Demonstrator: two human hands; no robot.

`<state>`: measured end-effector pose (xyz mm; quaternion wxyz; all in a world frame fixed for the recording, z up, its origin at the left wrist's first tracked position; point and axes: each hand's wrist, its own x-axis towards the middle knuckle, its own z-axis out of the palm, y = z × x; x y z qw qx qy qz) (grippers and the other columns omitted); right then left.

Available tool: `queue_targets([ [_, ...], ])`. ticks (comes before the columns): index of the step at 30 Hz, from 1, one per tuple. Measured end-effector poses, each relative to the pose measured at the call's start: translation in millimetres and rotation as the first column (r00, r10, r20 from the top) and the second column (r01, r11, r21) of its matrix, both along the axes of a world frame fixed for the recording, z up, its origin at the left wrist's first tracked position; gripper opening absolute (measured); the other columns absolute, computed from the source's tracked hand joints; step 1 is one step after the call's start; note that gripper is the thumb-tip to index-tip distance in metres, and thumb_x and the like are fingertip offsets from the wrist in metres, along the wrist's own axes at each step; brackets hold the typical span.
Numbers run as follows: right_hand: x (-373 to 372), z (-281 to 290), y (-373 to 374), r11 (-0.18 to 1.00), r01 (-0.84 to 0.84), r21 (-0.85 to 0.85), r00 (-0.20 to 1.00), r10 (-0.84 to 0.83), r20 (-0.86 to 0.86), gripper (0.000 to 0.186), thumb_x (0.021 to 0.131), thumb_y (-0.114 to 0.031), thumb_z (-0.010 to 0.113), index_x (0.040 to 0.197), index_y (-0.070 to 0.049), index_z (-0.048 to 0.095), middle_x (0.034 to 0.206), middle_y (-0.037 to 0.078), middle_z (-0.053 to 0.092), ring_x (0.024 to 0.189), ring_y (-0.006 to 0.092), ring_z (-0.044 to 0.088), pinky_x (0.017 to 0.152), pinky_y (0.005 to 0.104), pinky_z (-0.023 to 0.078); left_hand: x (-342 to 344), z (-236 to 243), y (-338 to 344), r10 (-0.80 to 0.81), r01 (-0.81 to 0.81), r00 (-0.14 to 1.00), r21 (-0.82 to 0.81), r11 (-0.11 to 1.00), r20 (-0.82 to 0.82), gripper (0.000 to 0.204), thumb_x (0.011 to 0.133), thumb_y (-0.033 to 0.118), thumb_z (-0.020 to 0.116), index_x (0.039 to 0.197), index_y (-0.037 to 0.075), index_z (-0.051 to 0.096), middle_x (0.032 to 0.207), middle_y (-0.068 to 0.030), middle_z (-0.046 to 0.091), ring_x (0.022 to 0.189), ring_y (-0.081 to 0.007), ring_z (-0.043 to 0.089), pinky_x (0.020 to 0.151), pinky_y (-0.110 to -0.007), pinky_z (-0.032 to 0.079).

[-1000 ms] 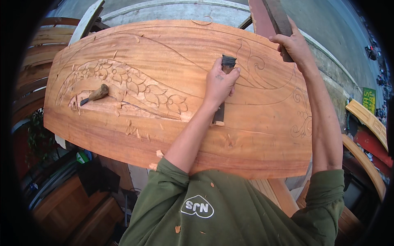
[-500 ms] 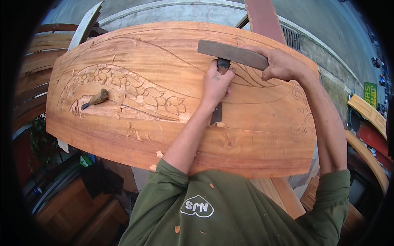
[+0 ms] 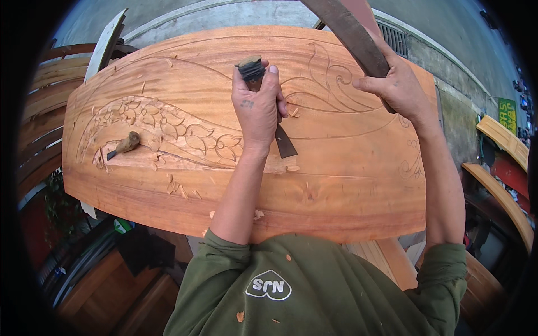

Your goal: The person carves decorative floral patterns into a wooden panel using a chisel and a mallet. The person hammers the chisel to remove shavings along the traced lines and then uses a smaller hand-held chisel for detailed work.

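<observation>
My left hand is closed around the handle of a chisel. The dark, wide blade slants down toward the bare wood, and black binding wraps the worn handle top above my fist. At the upper right, my right hand grips one end of a flat, dark wooden bar, raised and apart from the chisel. Beneath both hands lies a large wooden panel with carved flowers on its left and outlined scrolls toward the far right.
A second chisel with a stubby wooden handle lies on the panel's left part. Curled shavings are scattered over the surface. Wooden slats stand at the left, and a road runs beyond the panel's far edge.
The bar has lifted off the chisel's handle end, upward and away. My left hand has shifted left with the chisel, whose handle now leans left. The view has moved slightly.
</observation>
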<state>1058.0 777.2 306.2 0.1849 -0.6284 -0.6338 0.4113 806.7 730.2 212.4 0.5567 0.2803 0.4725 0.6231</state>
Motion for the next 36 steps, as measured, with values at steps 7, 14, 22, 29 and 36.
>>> queue_targets([
  [7, 21.2, 41.1, 35.8, 0.928, 0.210, 0.308, 0.967, -0.151, -0.204, 0.076, 0.082, -0.023, 0.090, 0.150, -0.008, 0.060, 0.087, -0.001, 0.071, 0.072, 0.0085, 0.066, 0.068, 0.0254, 0.054, 50.1, -21.5, 18.3, -0.275, 0.273, 0.960, -0.049, 0.961, -0.047, 0.023, 0.106, 0.019, 0.072, 0.119, 0.007, 0.057, 0.070, 0.0009, 0.059, 0.045, -0.0079, 0.053, 0.040, -0.024, 0.040],
  [14, 41.3, -23.0, 26.8, 0.963, -0.256, 0.079, 0.965, 0.250, 0.076, 0.100, 0.079, -0.014, 0.080, 0.170, -0.021, 0.039, 0.080, 0.004, 0.070, 0.065, 0.0119, 0.063, 0.060, 0.0306, 0.056, 54.7, -23.5, 18.8, -0.348, 0.347, 0.934, -0.027, 0.937, -0.075, 0.024, 0.105, 0.018, 0.072, 0.120, 0.006, 0.056, 0.070, 0.0013, 0.058, 0.046, -0.0073, 0.053, 0.040, -0.024, 0.041],
  [22, 38.9, -5.5, 61.7, 0.912, 0.392, 0.119, 0.893, -0.347, -0.287, 0.102, 0.073, -0.015, 0.081, 0.168, -0.021, 0.045, 0.082, 0.006, 0.067, 0.062, 0.0121, 0.058, 0.058, 0.0293, 0.053, 64.8, -31.4, 16.2, -0.387, 0.388, 0.922, -0.046, 0.921, 0.031, 0.028, 0.105, 0.017, 0.073, 0.122, 0.005, 0.054, 0.070, 0.0008, 0.059, 0.047, -0.0078, 0.053, 0.041, -0.025, 0.042],
  [29, 19.6, 17.9, 51.1, 0.934, -0.263, -0.242, 0.901, 0.328, 0.283, 0.100, 0.073, -0.013, 0.079, 0.166, -0.029, 0.048, 0.078, 0.002, 0.060, 0.063, 0.0118, 0.057, 0.053, 0.0296, 0.048, 48.5, -48.4, 16.8, -0.344, 0.343, 0.939, -0.098, 0.934, 0.008, 0.027, 0.103, 0.016, 0.073, 0.119, 0.004, 0.055, 0.070, 0.0000, 0.060, 0.046, -0.0081, 0.053, 0.042, -0.025, 0.043],
  [36, 22.1, -27.7, 35.2, 0.987, 0.000, -0.158, 0.998, -0.010, -0.066, 0.097, 0.074, -0.011, 0.079, 0.166, -0.015, 0.047, 0.080, 0.001, 0.060, 0.064, 0.0129, 0.059, 0.056, 0.0304, 0.049, 57.9, -45.1, 13.1, -0.365, 0.364, 0.931, -0.136, 0.921, 0.019, 0.026, 0.102, 0.015, 0.072, 0.117, 0.004, 0.055, 0.070, -0.0009, 0.060, 0.046, -0.0086, 0.054, 0.041, -0.026, 0.043],
])
